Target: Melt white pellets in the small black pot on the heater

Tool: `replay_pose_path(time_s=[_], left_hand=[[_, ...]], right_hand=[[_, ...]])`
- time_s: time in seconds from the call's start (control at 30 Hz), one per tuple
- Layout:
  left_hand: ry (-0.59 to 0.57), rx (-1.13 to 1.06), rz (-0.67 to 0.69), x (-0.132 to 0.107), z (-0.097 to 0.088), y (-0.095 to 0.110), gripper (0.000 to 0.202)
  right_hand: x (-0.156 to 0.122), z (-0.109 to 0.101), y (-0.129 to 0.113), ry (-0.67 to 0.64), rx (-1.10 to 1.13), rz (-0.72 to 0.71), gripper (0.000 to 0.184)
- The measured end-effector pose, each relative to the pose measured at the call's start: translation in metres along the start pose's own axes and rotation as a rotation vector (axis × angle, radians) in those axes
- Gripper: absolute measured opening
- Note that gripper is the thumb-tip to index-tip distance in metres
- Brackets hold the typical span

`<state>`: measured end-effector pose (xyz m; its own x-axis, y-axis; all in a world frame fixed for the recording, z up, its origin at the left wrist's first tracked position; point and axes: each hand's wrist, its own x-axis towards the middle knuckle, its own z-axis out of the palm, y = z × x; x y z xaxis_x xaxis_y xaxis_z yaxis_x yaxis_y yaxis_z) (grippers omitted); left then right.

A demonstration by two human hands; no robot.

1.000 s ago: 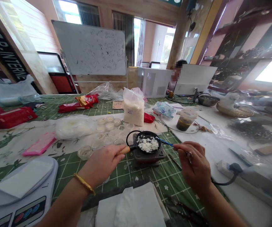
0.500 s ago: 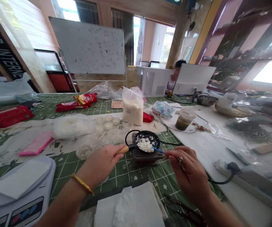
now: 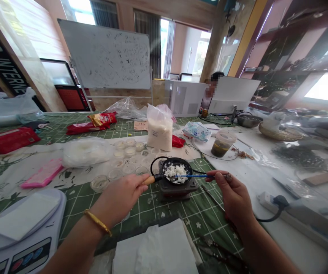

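A small black frying pan [image 3: 189, 164] sits on a dark little hot plate [image 3: 178, 190] in the middle of the table. White crumbly flakes [image 3: 178, 171] lie spread in it. My left hand [image 3: 124, 196] is closed round the pan's handle [image 3: 151, 180], which is wooden at the grip end. In a pinch, my right hand [image 3: 233, 192] holds a thin blue stick [image 3: 196, 176], level, with its tip among the flakes. Beyond the pan stands a clear bag of white granules [image 3: 160, 131]. Several small round clear cups [image 3: 129, 152] are grouped left of the bag, some with whitish contents.
White sheets [image 3: 155, 251] lie at the front edge, with dark scissors [image 3: 217, 251] to their right. A white scale [image 3: 58, 213] is at left. At right are a tub of dark liquid [image 3: 223, 144] and a power strip [image 3: 303, 217]. A person [image 3: 211, 89] sits behind a monitor.
My right hand has moved right and turned, bringing the blue stick from a slant to nearly level. The flakes, heaped before, are now more spread out. My left hand stays on the handle.
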<state>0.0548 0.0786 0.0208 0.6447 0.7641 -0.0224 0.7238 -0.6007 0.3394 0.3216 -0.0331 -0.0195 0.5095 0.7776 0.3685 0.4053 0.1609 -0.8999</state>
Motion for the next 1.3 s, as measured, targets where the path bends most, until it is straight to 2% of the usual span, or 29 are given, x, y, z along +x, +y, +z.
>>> replay_pose_path(time_s=[0.1, 0.23, 0.4, 0.5, 0.57, 0.7, 0.83, 0.97, 1.13, 1.3], left_hand=[[0.001, 0.008, -0.004, 0.0, 0.0, 0.0, 0.041], [0.007, 0.018, -0.006, 0.001, 0.001, -0.001, 0.041], [-0.005, 0.016, -0.032, 0.001, 0.0, -0.001, 0.041], [-0.009, 0.019, -0.035, 0.001, -0.001, 0.0, 0.041], [-0.01, 0.023, -0.032, 0.0, -0.001, 0.0, 0.041], [0.004, 0.025, -0.029, -0.001, -0.002, 0.003, 0.042], [0.013, 0.029, -0.031, -0.002, -0.004, 0.005, 0.042], [0.01, 0.013, -0.031, -0.001, -0.003, 0.004, 0.042], [-0.009, 0.017, -0.05, 0.001, -0.002, 0.002, 0.042], [-0.005, 0.014, -0.06, 0.0, -0.004, 0.004, 0.04]], right_hand=[[0.002, -0.003, 0.005, -0.022, -0.007, 0.039, 0.026], [0.006, -0.006, 0.012, 0.08, 0.049, 0.045, 0.026], [0.006, -0.006, 0.012, -0.013, 0.002, 0.011, 0.025], [0.006, -0.005, 0.01, 0.097, -0.027, 0.004, 0.025], [0.004, -0.003, 0.009, 0.125, -0.035, -0.004, 0.025], [0.001, 0.003, 0.012, -0.017, -0.02, 0.02, 0.026], [0.0, 0.005, 0.015, -0.018, 0.122, 0.003, 0.025], [0.003, 0.005, 0.017, -0.087, 0.081, 0.055, 0.025], [0.004, 0.008, 0.02, 0.082, 0.091, 0.061, 0.025], [-0.002, 0.012, 0.017, -0.144, 0.076, 0.004, 0.025]])
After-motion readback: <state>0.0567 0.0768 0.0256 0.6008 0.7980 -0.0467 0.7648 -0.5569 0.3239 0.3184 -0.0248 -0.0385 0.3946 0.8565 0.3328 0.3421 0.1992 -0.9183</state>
